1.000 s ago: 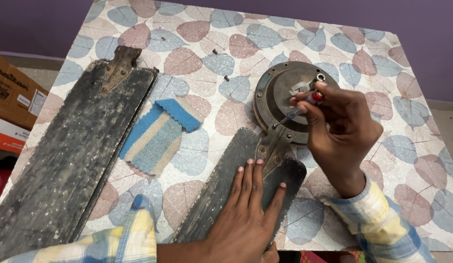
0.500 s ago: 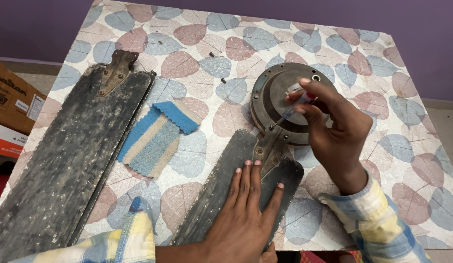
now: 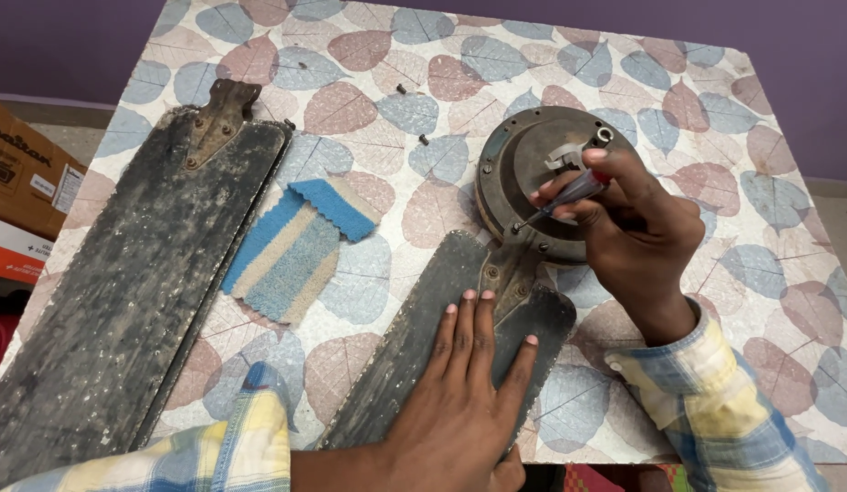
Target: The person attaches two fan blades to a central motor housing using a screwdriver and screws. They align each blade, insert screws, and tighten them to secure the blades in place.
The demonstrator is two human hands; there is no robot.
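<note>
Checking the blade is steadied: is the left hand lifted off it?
No, the left hand lies flat on the dirty fan blade while the right hand holds a screwdriver.

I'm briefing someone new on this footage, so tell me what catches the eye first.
Centre right, the right hand holds a small screwdriver with its tip at the rim of a round metal fan motor housing. Just below, the left hand lies flat on a grimy dark fan blade joined to that housing. On the left of the leaf-patterned table lie more dirty detached blades, beside a blue striped cloth.

Right hand [image 3: 637,232] with screwdriver [image 3: 562,199] at fan motor [image 3: 533,173] — left hand [image 3: 460,392] flat on blade [image 3: 414,337].
</note>
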